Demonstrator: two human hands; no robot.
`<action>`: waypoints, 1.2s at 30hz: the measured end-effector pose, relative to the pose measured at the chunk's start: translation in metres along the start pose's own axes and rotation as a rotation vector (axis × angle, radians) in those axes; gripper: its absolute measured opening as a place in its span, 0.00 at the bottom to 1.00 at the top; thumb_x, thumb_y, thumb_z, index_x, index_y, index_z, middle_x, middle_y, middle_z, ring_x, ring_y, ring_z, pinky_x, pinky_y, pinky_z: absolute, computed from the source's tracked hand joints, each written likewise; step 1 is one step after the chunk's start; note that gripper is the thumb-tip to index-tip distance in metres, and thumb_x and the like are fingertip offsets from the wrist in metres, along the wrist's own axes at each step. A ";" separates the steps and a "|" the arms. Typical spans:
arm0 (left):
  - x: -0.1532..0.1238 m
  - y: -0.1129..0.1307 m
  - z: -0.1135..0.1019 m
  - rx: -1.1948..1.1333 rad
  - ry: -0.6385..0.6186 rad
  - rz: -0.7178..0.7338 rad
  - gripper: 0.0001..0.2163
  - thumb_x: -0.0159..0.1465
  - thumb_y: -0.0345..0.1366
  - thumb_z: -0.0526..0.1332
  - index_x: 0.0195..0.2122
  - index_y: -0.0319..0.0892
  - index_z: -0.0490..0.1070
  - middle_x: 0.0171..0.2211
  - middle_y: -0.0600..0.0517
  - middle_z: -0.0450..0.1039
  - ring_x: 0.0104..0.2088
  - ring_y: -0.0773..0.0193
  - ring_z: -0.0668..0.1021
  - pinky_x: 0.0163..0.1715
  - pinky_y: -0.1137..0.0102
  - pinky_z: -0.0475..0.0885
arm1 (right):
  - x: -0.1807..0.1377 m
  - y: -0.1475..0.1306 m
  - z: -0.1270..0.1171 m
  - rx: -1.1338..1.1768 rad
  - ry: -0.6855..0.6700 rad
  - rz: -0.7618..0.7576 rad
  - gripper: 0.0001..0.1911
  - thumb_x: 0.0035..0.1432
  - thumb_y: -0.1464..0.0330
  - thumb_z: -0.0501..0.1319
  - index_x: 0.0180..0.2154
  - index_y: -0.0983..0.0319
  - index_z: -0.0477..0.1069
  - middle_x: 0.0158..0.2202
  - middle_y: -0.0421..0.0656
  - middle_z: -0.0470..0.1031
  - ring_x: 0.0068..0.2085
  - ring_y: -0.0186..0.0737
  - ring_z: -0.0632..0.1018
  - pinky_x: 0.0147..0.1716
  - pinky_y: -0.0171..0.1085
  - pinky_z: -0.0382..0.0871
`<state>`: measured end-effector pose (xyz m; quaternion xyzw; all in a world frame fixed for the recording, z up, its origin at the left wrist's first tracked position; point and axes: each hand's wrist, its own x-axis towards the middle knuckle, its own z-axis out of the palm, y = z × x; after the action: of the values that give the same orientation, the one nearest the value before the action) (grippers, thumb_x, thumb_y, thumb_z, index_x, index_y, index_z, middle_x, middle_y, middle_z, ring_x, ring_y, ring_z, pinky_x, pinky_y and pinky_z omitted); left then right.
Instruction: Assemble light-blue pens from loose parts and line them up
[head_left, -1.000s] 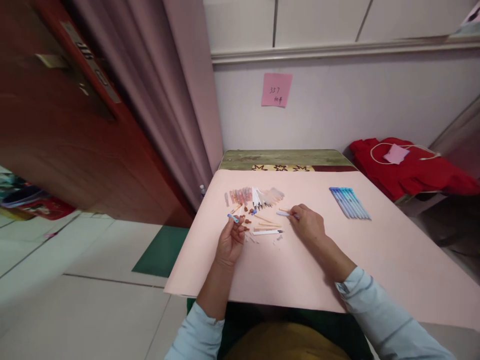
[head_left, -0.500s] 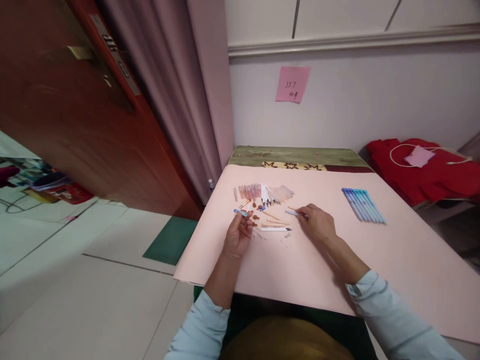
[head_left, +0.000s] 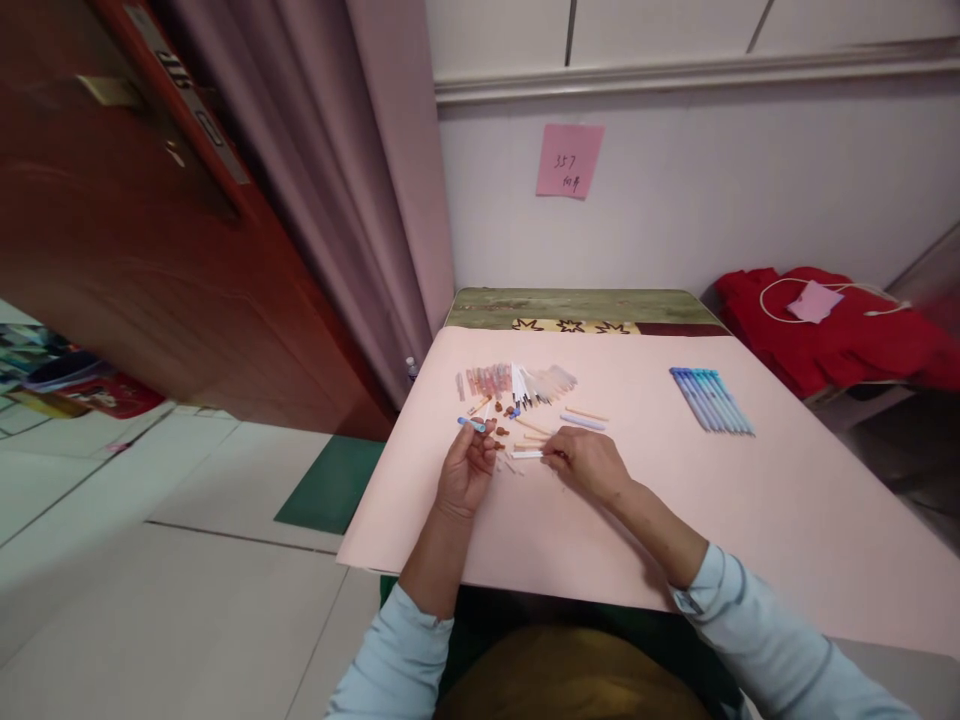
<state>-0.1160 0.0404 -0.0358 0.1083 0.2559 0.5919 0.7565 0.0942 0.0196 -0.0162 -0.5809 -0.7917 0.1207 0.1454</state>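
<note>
My left hand [head_left: 466,478] pinches a small blue pen part [head_left: 471,424] over the left of the table. My right hand [head_left: 592,463] has its fingers closed on the right end of a white pen refill [head_left: 526,454]. That refill lies on the pink cover, its dark tip hidden by my fingers. Beyond my right hand lie a pale blue pen barrel [head_left: 583,422] and a thin tan stick [head_left: 587,413]. Small brown pieces [head_left: 502,431] are scattered near my left fingertips. Behind them is a heap of white refills [head_left: 520,384] beside pinkish clear tubes [head_left: 487,380].
A row of several blue pens [head_left: 711,402] lies on the right of the pink-covered table [head_left: 780,530]. Red cloth [head_left: 832,335] with a white cord is past the right edge. A wooden door [head_left: 187,260] and a curtain [head_left: 337,180] stand to the left.
My right hand has let go of the pale blue barrel and moved left and nearer to me, onto the white refill. My left hand keeps the blue part. The view has shifted slightly.
</note>
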 end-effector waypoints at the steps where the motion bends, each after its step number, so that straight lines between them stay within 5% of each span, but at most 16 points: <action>1: 0.000 0.000 0.000 0.002 0.001 0.001 0.04 0.66 0.32 0.59 0.38 0.37 0.72 0.32 0.50 0.78 0.24 0.74 0.76 0.23 0.81 0.74 | 0.001 -0.001 0.001 -0.042 -0.007 -0.016 0.10 0.61 0.70 0.57 0.33 0.57 0.78 0.36 0.41 0.78 0.38 0.37 0.76 0.31 0.33 0.59; 15: 0.000 -0.003 -0.001 0.041 -0.025 0.011 0.06 0.66 0.31 0.58 0.38 0.36 0.73 0.32 0.48 0.78 0.25 0.72 0.77 0.23 0.80 0.75 | 0.008 -0.005 -0.002 -0.353 -0.030 -0.275 0.12 0.63 0.70 0.52 0.35 0.65 0.73 0.35 0.48 0.77 0.36 0.43 0.76 0.32 0.37 0.58; 22: -0.002 -0.003 0.002 0.060 -0.117 -0.018 0.07 0.67 0.30 0.57 0.39 0.35 0.73 0.48 0.43 0.76 0.33 0.71 0.80 0.30 0.79 0.78 | 0.002 -0.014 -0.017 -0.013 0.140 0.133 0.07 0.60 0.65 0.56 0.37 0.59 0.71 0.30 0.39 0.78 0.29 0.37 0.75 0.27 0.34 0.54; 25: -0.004 -0.003 0.004 0.088 -0.159 -0.042 0.07 0.67 0.31 0.57 0.40 0.35 0.73 0.54 0.40 0.73 0.36 0.69 0.81 0.33 0.79 0.78 | 0.002 -0.028 -0.015 0.193 0.147 0.157 0.05 0.57 0.66 0.58 0.36 0.57 0.72 0.29 0.36 0.78 0.28 0.35 0.75 0.28 0.32 0.56; 31: -0.002 -0.005 0.003 0.087 -0.117 -0.021 0.08 0.68 0.28 0.55 0.40 0.33 0.73 0.45 0.39 0.77 0.35 0.67 0.82 0.37 0.76 0.79 | 0.000 -0.035 -0.003 0.289 0.177 0.072 0.06 0.60 0.63 0.60 0.37 0.54 0.75 0.30 0.35 0.79 0.30 0.35 0.76 0.31 0.32 0.60; 36: 0.002 -0.004 0.006 0.016 0.021 0.017 0.11 0.69 0.26 0.51 0.37 0.33 0.73 0.39 0.42 0.79 0.36 0.68 0.82 0.39 0.76 0.78 | 0.001 0.010 -0.010 0.191 0.325 0.219 0.10 0.63 0.60 0.58 0.40 0.54 0.76 0.38 0.37 0.80 0.33 0.35 0.77 0.33 0.33 0.63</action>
<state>-0.1089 0.0420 -0.0333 0.1105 0.2676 0.5973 0.7479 0.1067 0.0240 -0.0101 -0.6588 -0.6751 0.1152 0.3115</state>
